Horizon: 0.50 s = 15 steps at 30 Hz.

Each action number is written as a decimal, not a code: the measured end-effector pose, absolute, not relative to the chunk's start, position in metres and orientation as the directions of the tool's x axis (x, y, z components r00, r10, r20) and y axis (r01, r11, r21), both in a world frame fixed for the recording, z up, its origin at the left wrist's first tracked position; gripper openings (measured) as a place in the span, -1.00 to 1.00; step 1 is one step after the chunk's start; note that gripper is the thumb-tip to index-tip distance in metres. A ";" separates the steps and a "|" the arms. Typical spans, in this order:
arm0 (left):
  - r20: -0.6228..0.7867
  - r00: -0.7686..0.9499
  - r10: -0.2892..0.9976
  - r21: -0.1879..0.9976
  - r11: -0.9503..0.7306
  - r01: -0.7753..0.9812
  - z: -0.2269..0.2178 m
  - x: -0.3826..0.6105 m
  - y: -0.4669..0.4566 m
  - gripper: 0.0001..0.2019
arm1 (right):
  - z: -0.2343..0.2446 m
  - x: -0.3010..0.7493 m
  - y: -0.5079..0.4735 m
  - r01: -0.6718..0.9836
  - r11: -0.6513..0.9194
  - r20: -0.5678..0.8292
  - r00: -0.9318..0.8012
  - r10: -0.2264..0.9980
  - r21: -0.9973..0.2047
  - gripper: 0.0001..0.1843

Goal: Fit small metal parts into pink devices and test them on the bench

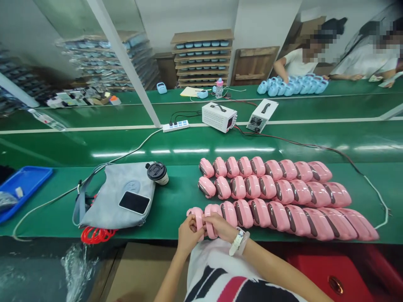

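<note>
My left hand (pixel 188 233) is closed around the leftmost pink rounded plastic device (pixel 198 216), at the end of the front row near the table edge. My right hand (pixel 220 226) grips the neighbouring pink device (pixel 211 209), and the fingertips of both hands almost meet between the two. What the fingertips do there is too small to make out. To the right, the front row continues with several pink devices (pixel 244 213) that have dark glossy panels. Behind it stand a middle row (pixel 267 186) and a back row (pixel 244 165) of the same kind.
Left on the green table (pixel 176 197) lie a grey bag (pixel 116 209) with a phone (pixel 134 202) on it, a lidded cup (pixel 159 173) and a blue tray (pixel 28 184). Farther back are a power strip (pixel 175 126), two white power units (pixel 218 116) and blue devices (pixel 292 86) beside co-workers.
</note>
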State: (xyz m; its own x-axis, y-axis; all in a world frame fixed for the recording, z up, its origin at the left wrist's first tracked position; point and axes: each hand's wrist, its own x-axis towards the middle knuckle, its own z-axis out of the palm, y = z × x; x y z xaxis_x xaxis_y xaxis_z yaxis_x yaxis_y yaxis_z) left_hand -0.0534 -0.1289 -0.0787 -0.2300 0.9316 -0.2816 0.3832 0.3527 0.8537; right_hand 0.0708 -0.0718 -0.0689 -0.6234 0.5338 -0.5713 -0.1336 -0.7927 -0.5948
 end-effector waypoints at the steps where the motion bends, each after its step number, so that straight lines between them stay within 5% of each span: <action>1: -0.280 -0.210 0.937 0.858 0.343 0.384 -0.084 -0.053 -0.126 -0.83 | -0.074 0.073 -0.071 -0.148 -0.796 -0.574 -0.617 0.538 -0.587 -0.76; 10: -0.274 -0.162 0.948 0.865 0.316 0.389 -0.113 -0.055 -0.103 -0.83 | -0.121 0.081 -0.051 -0.095 -0.869 -0.699 -0.555 0.452 -0.486 -0.80; 15: -0.264 -0.343 0.902 0.879 0.371 0.298 -0.120 -0.070 -0.087 -0.63 | -0.117 0.092 -0.045 -0.056 -0.765 -0.672 -0.439 0.596 -0.642 -0.82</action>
State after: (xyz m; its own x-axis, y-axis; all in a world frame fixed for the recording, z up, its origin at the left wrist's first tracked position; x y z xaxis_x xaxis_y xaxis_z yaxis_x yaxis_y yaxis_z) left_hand -0.0698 -0.0870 -0.1196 -0.3427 0.9015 -0.2643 0.2984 0.3712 0.8793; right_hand 0.0923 -0.0451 -0.1166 -0.4386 0.5965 -0.6722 -0.0561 -0.7647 -0.6420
